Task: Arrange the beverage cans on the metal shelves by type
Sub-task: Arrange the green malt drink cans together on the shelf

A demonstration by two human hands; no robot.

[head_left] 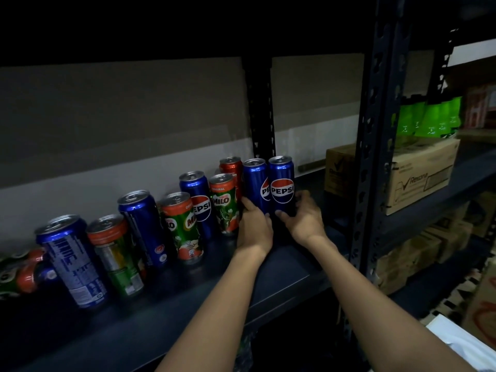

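Blue: 2 Pepsi cans (281,183) at frame centre, gripped upright by left hand (253,229) and right hand (304,220); bare shelf (308,269) rightward.

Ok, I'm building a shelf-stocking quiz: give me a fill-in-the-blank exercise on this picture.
1. The right hand grips a blue ___ can.
2. The left hand holds the blue can standing to that can's ___.
3. The green-and-orange cans read ___.
4. The brown cardboard box sits on the ___ rack.

Missing: Pepsi; left; Milo; neighbouring

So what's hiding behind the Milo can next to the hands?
Behind that Milo can stands another can with a red top. Its lower part is covered, so its label can't be read.
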